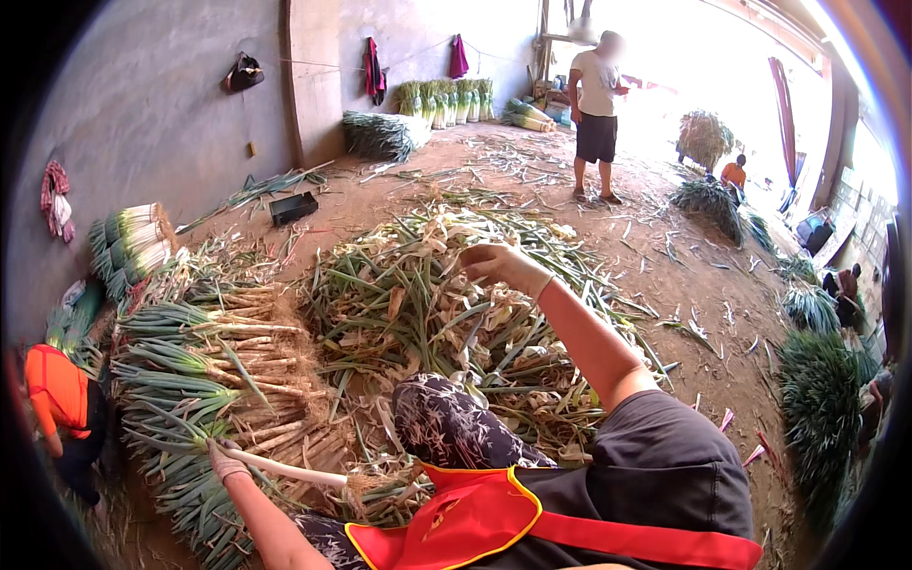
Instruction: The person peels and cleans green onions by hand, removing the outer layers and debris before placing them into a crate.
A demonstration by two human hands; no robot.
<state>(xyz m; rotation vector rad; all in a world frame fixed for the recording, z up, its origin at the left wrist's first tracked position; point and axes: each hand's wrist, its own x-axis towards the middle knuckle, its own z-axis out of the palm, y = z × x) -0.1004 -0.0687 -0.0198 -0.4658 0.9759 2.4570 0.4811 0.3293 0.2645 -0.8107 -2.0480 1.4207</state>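
My left hand (228,462), in a pale glove, is closed around a large green onion (294,472). Its clean white stalk points right, toward my lap, with the roots at that end. Underneath and beyond that hand lies a broad heap of unpeeled green onions (261,380), green tops to the left and brown hairy roots to the right. Gloved as well, my right hand (499,265) is stretched out over a mound of stripped leaves and skins (418,294). Its fingers are loosely bent and apart, and nothing shows in them.
Stacked onion bundles (133,247) lie by the left wall, near a black tray (293,208). A person in orange (62,394) bends at far left; another person (597,114) stands at the back. More onion heaps (822,408) line the right. Leaf scraps litter the dirt floor (655,256).
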